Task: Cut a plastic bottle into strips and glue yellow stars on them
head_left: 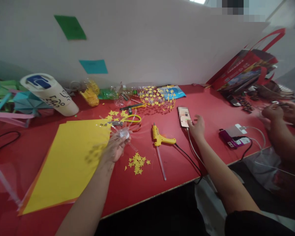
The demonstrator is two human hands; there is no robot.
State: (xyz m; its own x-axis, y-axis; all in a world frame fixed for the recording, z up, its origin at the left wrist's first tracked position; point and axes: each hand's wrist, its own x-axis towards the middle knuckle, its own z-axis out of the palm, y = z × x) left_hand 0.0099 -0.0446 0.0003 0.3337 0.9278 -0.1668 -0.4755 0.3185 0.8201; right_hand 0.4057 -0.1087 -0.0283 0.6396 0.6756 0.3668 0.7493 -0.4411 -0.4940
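Observation:
My left hand (pixel 116 147) is closed on a clear plastic piece (pixel 124 133) with thin strips fanning out from its centre, perhaps a cut bottle bottom. My right hand (pixel 197 127) has its fingers apart, and the thumb is at the lower edge of a phone (pixel 184 117) lying on the table with a white cable plugged in. Between my hands lies a yellow hot glue gun (pixel 159 136) with a clear glue stick (pixel 161 164) out of its back. Small yellow paper stars (pixel 137 163) are heaped near my left hand. Scissors with a yellow handle (pixel 134 118) lie just beyond it.
Yellow paper sheets (pixel 64 164) cover the left of the red table. Behind stand a white tumbler (pixel 55 98) and a clear piece covered in yellow stars (pixel 157 98). A purple power strip (pixel 232 139) and a red bag (pixel 245 65) are rightward, near another person's hands (pixel 275 111).

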